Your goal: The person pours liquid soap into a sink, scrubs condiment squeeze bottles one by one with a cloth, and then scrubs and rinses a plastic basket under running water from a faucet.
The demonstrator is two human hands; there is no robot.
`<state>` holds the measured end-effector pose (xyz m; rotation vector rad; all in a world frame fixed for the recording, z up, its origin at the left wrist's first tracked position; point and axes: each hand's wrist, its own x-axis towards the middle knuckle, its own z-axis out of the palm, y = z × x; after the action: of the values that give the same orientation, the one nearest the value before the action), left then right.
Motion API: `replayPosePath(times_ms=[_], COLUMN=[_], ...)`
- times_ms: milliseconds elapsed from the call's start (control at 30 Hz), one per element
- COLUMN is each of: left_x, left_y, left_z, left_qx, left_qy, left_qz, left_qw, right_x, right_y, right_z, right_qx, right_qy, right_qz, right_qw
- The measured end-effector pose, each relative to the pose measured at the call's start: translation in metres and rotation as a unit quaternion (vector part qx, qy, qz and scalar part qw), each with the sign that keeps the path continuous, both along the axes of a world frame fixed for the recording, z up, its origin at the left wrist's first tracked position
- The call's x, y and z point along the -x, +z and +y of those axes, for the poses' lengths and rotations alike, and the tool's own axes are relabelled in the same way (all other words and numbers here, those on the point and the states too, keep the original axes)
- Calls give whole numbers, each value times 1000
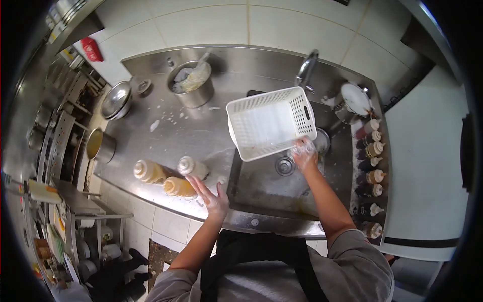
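Grips a white perforated basket (pixel 266 123) at its near right corner with the right hand (pixel 305 153), suds coating fingers and knuckles. Holds the basket over the far part of the sink (pixel 256 194), opening toward the camera, with its left end reaching above the bare metal of the counter (pixel 141 133). Holds nothing in the left hand (pixel 214 201), also wet with suds, opened out with fingers spread and thumb apart. Points those fingers toward a pale bottle (pixel 193 168) and an amber bottle (pixel 178 187), close by both; cannot tell about contact. Has a third, white-topped bottle (pixel 149 171) just beyond, to the left of these. Shows the drain (pixel 285 165) below the right hand, and the faucet (pixel 306 69) behind the basket. Carries farther back on the counter a steel pot (pixel 197 98) with crumpled plastic inside, and toward the left end a metal bowl (pixel 116 99) and another pot (pixel 106 148) with yellowish contents. Includes at right a row of squeeze bottles (pixel 374 149) along the edge, below a metal container (pixel 345 114) with something white on top. Glistens with scattered foam near the steel pot.
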<state>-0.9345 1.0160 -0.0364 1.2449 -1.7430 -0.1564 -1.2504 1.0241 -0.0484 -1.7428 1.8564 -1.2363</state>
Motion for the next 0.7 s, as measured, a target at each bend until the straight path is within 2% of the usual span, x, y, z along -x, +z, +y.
replayPosePath(times_ms=[33, 67, 133, 167, 200, 233, 267, 300, 333, 400, 467, 533, 567, 600, 633, 667, 700], left_x=[4, 13, 35, 54, 74, 80, 78, 80, 79, 79, 87, 84, 86, 83, 76, 70, 69], left_y=[-4, 3, 22, 23, 20, 17, 10, -11, -30, -55, -46, -55, -46, -48, -50, -52, -45], left_z=[7, 6, 1, -4, -15, -32, -49, -55, -57, -61, -49, -38, -35, -35, -37, -37, -35], left_qx=[24, 23, -58, -225, -333, -431, -522, -524, -525, -614, -608, -582, -589, -589, -591, -590, -587], left_qy=[-38, -53, -188, -216, -214, -245, -270, -232, -237, -183, -170, -192, -164, -157, -152, -144, -131], left_qz=[-14, -12, -2, 206, 429, 438, 439, 362, 359, 316, 323, 397, 379, 380, 317, 254, 259], left_qw=[999, 998, 981, 927, 812, 750, 679, 735, 735, 700, 705, 683, 695, 696, 726, 753, 756], right_x=[6, 12, 25, 27, 23, 18, 24, 31, 36, 46, 76, 133, 168, 194, 231, 265, 282], right_y=[3, 5, 9, 11, 22, 34, 27, 14, 6, 49, 62, 83, 82, 86, 83, 72, 75], right_z=[15, 28, 46, 52, 54, 50, 55, 57, 58, 49, 34, 7, -10, -25, -43, -60, -70], right_qx=[-21, -62, -109, -134, -159, -281, -282, -220, -156, -182, 27, 50, 117, 65, 81, -10, -111], right_qy=[-124, -115, -122, -81, -39, -80, -90, -30, 32, 41, -55, -189, -234, -325, -352, -375, -343], right_qz=[250, 268, 284, 283, 279, 24, 22, 72, 122, 90, 189, 175, 97, 69, 191, 210, 243], right_qw=[960, 954, 945, 946, 946, 956, 955, 972, 980, 978, 980, 965, 960, 941, 913, 903, 900])
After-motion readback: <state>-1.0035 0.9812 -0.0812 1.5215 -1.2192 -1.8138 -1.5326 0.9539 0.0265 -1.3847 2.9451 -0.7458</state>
